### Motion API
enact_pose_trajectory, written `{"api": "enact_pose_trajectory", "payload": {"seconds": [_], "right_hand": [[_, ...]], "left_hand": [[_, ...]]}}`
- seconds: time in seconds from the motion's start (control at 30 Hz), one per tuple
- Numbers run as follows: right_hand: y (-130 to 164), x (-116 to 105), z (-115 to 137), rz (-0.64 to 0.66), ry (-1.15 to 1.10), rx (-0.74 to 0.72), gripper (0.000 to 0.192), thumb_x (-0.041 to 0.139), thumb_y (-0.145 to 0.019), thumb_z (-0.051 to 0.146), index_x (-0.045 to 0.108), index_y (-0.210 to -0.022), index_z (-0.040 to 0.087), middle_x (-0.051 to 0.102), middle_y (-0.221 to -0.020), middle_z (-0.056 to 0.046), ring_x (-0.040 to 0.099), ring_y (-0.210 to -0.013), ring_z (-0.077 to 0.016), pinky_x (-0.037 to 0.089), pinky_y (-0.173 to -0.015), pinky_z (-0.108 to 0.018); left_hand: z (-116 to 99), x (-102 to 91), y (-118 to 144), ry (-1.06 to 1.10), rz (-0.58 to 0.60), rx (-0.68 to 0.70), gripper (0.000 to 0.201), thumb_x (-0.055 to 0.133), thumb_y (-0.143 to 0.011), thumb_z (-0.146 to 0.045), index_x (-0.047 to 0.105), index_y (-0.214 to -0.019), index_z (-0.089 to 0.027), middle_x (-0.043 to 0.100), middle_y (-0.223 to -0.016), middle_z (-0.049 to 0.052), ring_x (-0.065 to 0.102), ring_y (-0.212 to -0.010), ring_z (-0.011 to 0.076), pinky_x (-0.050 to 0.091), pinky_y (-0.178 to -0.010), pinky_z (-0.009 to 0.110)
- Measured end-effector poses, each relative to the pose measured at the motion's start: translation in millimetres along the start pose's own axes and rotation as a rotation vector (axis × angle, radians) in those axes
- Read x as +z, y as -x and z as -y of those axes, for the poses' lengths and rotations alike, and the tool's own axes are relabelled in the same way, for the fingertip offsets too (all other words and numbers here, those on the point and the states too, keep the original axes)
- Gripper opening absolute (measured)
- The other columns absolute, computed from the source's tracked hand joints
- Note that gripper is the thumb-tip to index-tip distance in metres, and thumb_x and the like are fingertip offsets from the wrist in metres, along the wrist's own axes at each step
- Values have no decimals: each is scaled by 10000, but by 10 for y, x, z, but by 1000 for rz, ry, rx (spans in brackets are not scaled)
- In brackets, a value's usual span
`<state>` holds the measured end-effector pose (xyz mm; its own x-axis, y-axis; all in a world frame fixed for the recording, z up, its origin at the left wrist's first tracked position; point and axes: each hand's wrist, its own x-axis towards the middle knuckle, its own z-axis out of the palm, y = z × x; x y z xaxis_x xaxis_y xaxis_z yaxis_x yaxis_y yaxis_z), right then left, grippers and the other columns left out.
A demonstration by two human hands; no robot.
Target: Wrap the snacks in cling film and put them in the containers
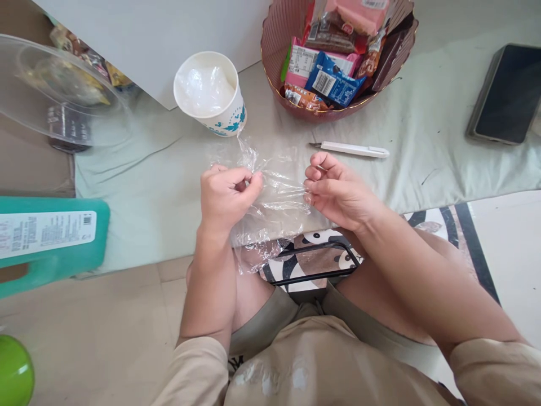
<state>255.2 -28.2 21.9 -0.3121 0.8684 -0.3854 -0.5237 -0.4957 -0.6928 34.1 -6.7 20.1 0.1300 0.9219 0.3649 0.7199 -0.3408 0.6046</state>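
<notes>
A thin, clear plastic film [279, 197] is stretched between my two hands, creased and see-through. My left hand [228, 194] is closed on its left side, thumb pressed to the fingers. The fingertips of my right hand [333, 189] pinch its right edge, with the upper fingers curled. The film's lower part hangs over the cloth's edge toward my lap. Just beyond my left hand stands a white paper cup [226, 115] with blue-green print and crumpled clear plastic [205, 90] inside. A white utility knife [355, 149] lies beyond my right hand, its dark tip pointing left.
A pink ribbed bowl [296, 107] of wrapped snacks stands at the back. A dark phone [509, 93] lies far right. At left are a teal jug [97, 242] and a clear plastic lid [114, 121]. A black frame [316, 278] sits between my legs.
</notes>
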Motion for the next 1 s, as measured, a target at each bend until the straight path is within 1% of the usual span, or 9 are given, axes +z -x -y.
{"api": "enact_pose_trajectory", "payload": {"seconds": [0.13, 0.23, 0.3, 0.37, 0.5, 0.6, 0.73, 0.83, 1.0], "right_hand": [[0, 7, 0, -65, 38, 3, 430, 861, -619, 232, 586, -950, 236, 578, -864, 57, 552, -712, -66, 449, -604, -203], [-7, 4, -49, 15, 118, 71, 459, 881, -669, 331, 617, -1032, 231, 666, -916, 12, 631, -805, -119, 494, -669, -250], [-16, -6, -87, 48, 161, 69, 474, 888, -669, 323, 624, -1049, 222, 642, -804, 38, 603, -732, -113, 472, -653, -258], [-25, -20, -114, 36, 178, 29, 455, 882, -664, 291, 637, -1039, 208, 576, -714, 75, 534, -645, -85, 420, -608, -247], [-26, -39, -120, 32, 173, 18, 408, 864, -665, 251, 656, -1012, 196, 478, -658, 108, 424, -569, -56, 334, -552, -234], [-12, -41, -104, 44, 171, 33, 345, 846, -668, 242, 669, -961, 202, 412, -602, 121, 387, -543, -58, 319, -550, -237], [-1, -43, -92, 44, 210, 34, 273, 822, -676, 246, 689, -912, 211, 469, -612, 95, 419, -561, -72, 331, -557, -248], [-1, -42, -90, 38, 230, 1, 235, 836, -691, 279, 652, -821, 211, 525, -660, 69, 457, -592, -76, 373, -579, -252], [-15, -29, -96, 0, 173, -15, 345, 896, -649, 287, 575, -753, 215, 619, -768, 42, 565, -683, -86, 469, -652, -251]], "left_hand": [[-6, 0, -2, 18, 3, 13, 357, 670, -808, -277, 499, -499, -223, 389, -420, -58, 331, -464, 106, 401, -608, 325], [-17, 9, 1, 11, 23, 35, 371, 655, -817, -283, 484, -493, -221, 397, -412, -59, 329, -455, 105, 410, -613, 330], [-21, 15, 5, 16, 53, 67, 370, 649, -824, -282, 485, -498, -222, 413, -413, -63, 326, -449, 102, 425, -629, 332], [-22, 20, 9, 25, 81, 98, 365, 647, -830, -278, 491, -504, -222, 422, -416, -70, 317, -442, 97, 437, -642, 334], [-24, 21, 12, 25, 92, 107, 368, 651, -821, -271, 487, -497, -217, 410, -408, -77, 309, -429, 88, 436, -643, 333], [-30, 14, 10, 31, 84, 102, 355, 650, -813, -266, 496, -497, -217, 419, -411, -75, 321, -429, 87, 430, -632, 332], [-41, 7, 10, 20, 111, 75, 358, 659, -805, -265, 496, -490, -220, 431, -408, -67, 333, -443, 97, 438, -631, 332], [-45, 5, 8, 11, 129, 77, 349, 650, -808, -254, 503, -493, -221, 446, -412, -65, 341, -443, 98, 447, -641, 334], [-32, 4, 8, 11, 142, 87, 369, 654, -821, -267, 495, -491, -218, 432, -416, -73, 332, -440, 92, 460, -658, 329]]}}
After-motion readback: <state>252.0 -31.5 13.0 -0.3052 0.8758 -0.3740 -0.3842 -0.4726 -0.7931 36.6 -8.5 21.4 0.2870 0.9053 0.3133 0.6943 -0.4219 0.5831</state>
